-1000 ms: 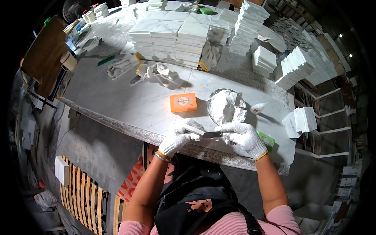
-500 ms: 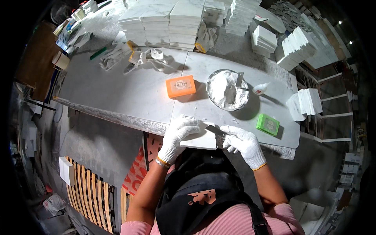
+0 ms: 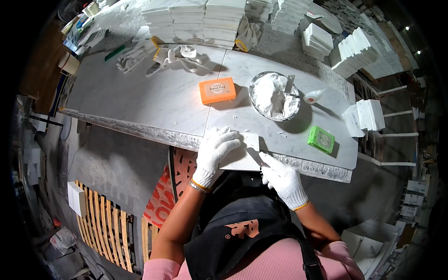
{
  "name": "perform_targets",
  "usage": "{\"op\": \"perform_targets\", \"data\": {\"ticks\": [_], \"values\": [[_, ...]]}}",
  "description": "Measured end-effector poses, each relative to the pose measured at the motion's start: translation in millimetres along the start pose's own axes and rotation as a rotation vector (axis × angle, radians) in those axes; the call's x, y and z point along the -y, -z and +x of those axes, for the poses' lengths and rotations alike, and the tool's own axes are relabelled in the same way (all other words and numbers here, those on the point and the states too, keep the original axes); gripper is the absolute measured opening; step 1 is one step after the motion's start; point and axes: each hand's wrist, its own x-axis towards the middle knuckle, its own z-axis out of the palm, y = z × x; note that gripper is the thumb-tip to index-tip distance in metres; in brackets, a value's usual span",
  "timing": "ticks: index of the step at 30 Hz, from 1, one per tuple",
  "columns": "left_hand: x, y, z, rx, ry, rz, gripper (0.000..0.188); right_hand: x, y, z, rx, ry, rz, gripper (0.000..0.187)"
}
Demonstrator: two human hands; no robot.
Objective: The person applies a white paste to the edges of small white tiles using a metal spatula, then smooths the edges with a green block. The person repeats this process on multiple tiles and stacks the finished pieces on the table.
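Observation:
A white marble-like tile (image 3: 241, 160) lies at the near edge of the worktop, partly over the edge. My left hand (image 3: 216, 151), in a white knit glove, grips its left side with the fingers bent over the top. My right hand (image 3: 284, 181), gloved alike, is closed around a flat metal scraper (image 3: 254, 156). The scraper's blade lies at the tile's right side; its handle is mostly hidden in the glove. Beyond the tile stands a metal bowl (image 3: 297, 113) of white paste (image 3: 270, 95), with another flat blade (image 3: 290, 84) stuck in it.
An orange hand pad (image 3: 218, 91), a green block (image 3: 321, 140) and a small white bottle (image 3: 313, 96) rest on the marble worktop (image 3: 154, 93). Loose gloves (image 3: 179, 57) lie at the back. Stacked tiles (image 3: 224, 23) stand behind; a slatted wooden pallet (image 3: 102, 224) is lower left.
My right hand has drawn the scraper nearer to me along the tile's right side. The tile's near edge face shows less than before. The whole view has shifted slightly.

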Motion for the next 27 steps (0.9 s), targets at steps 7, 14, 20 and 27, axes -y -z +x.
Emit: {"op": "perform_targets", "data": {"ticks": [7, 14, 20, 27], "values": [[10, -6, -5, 0.042, 0.078, -0.146, 0.025, -10, -12, 1, -0.055, 0.122, -0.092, 0.04], [4, -1, 0, 0.079, 0.184, -0.267, 0.039, 11, -24, 4, -0.068, 0.128, -0.01, 0.042], [0, 1, 4, 0.07, 0.13, -0.218, 0.025, 24, -19, 7, 0.031, -0.079, 0.015, 0.044], [6, -11, 0, -0.05, -0.012, -0.072, 0.022, 20, -3, -10, -0.019, -0.075, 0.034, 0.044]]}}
